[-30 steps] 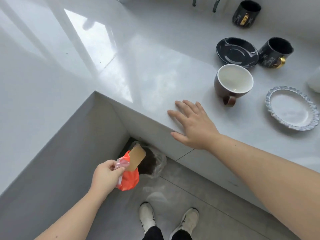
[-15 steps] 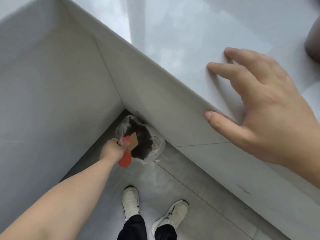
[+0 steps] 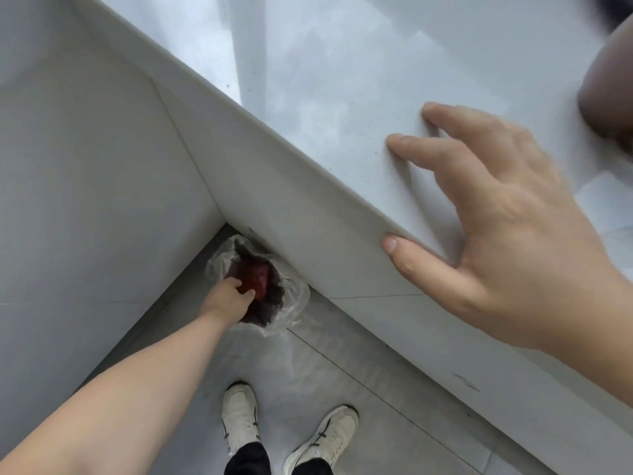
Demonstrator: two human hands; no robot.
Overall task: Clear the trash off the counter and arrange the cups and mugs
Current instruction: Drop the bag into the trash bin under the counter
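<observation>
While reaching low: left hand (image 3: pixel 228 298) at the mouth of the plastic-lined dark bin (image 3: pixel 291 303) in the floor corner under the counter.
Fingers: curled around crumpled red wrapper trash (image 3: pixel 256 278), just inside the bin.
Release: wrapper sits beyond the fingertips, bin below; opening drops it.
Right hand (image 3: pixel 507 234): spread, empty, braced on white counter edge (image 3: pixel 308 186).
</observation>
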